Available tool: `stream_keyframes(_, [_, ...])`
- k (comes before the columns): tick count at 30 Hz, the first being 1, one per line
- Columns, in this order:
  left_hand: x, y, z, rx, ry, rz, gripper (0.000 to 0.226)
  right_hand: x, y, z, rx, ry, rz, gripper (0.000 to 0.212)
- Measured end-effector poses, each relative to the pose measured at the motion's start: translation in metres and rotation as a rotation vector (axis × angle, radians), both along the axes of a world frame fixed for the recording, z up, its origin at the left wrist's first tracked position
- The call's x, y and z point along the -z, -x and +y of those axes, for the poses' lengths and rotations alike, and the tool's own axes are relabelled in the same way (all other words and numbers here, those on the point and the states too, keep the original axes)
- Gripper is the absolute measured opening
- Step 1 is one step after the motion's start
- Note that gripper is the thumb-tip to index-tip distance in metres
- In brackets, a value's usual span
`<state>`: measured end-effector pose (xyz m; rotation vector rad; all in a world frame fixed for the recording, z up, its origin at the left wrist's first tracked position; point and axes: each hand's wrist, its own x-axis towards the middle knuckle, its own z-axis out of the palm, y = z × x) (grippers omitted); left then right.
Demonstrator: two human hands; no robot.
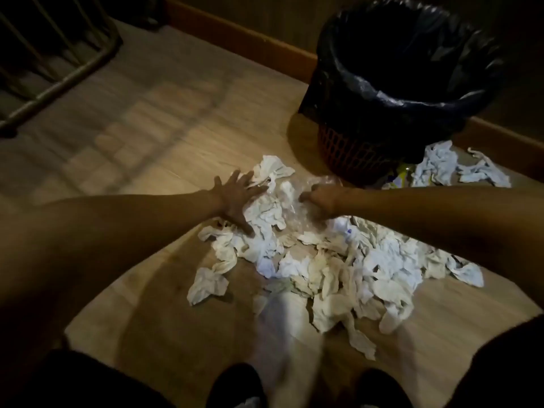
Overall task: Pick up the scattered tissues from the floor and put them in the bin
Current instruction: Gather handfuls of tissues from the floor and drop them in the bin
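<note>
A heap of crumpled white tissues [338, 269] covers the wooden floor in front of me. The bin [350, 154], a red mesh basket lined with a black bag, stands behind the heap at the upper right. My left hand [235, 195] lies flat with spread fingers against the left side of the far clump of tissues. My right hand [321, 198] is curled around crinkled clear plastic [321, 184] and tissue on the clump's right side. More tissues [441, 166] lie to the right of the bin.
A wooden skirting board [241, 36] runs along the wall behind the bin. A metal rack [59, 54] stands at the upper left. A colourful wrapper [403, 178] lies at the bin's foot. My dark shoes [235, 387] are at the bottom edge.
</note>
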<state>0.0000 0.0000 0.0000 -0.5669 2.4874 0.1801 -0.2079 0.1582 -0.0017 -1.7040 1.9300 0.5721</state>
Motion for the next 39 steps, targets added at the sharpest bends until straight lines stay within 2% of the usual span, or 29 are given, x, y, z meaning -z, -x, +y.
stream_keyframes(2, [-0.001, 0.003, 0.0, 0.025, -0.033, -0.064, 0.143, -0.006, -0.001, 0.0, -0.093, 0.006, -0.033, 0.046])
stream_keyframes(4, [0.009, 0.008, -0.004, 0.016, -0.06, -0.049, 0.147, -0.012, 0.001, 0.004, -0.095, 0.065, -0.046, 0.027])
stream_keyframes(8, [0.047, 0.01, -0.011, 0.146, -0.088, -0.004, 0.145, -0.024, 0.008, 0.016, -0.046, 0.228, -0.073, 0.012])
stream_keyframes(11, [0.051, 0.014, -0.007, 0.242, -0.072, 0.054, 0.119, -0.032, 0.022, 0.031, -0.025, 0.281, -0.068, 0.01])
stream_keyframes(14, [0.047, 0.019, -0.001, 0.228, -0.127, 0.161, 0.086, -0.043, 0.042, 0.049, 0.053, 0.303, -0.085, 0.013])
stream_keyframes(20, [0.009, 0.028, 0.011, 0.174, -0.151, 0.115, 0.05, -0.063, 0.051, 0.07, 0.119, 0.289, -0.099, 0.015])
stream_keyframes(23, [-0.024, 0.03, 0.009, 0.086, -0.117, 0.19, 0.043, -0.083, 0.041, 0.06, 0.109, 0.366, -0.116, 0.014])
stream_keyframes(26, [-0.059, 0.022, 0.006, -0.052, -0.09, 0.3, 0.047, -0.108, 0.028, 0.042, 0.097, 0.499, -0.142, 0.018])
stream_keyframes(28, [-0.083, 0.016, 0.004, -0.156, -0.055, 0.38, 0.045, -0.131, 0.02, 0.03, 0.079, 0.609, -0.169, 0.021])
stream_keyframes(30, [-0.108, 0.01, 0.001, -0.256, -0.024, 0.449, 0.044, -0.16, 0.013, 0.022, 0.046, 0.746, -0.194, 0.015])
stream_keyframes(32, [-0.134, 0.005, -0.001, -0.363, -0.012, 0.561, 0.055, -0.19, 0.01, 0.017, 0.056, 0.911, -0.222, 0.009])
stream_keyframes(34, [-0.161, 0.005, 0.0, -0.458, -0.021, 0.682, 0.061, -0.217, 0.017, 0.014, 0.168, 1.061, -0.241, 0.009])
stream_keyframes(39, [-0.213, 0.035, 0.01, -0.645, 0.002, 0.882, 0.051, -0.254, 0.065, 0.019, 0.522, 1.231, -0.247, 0.013])
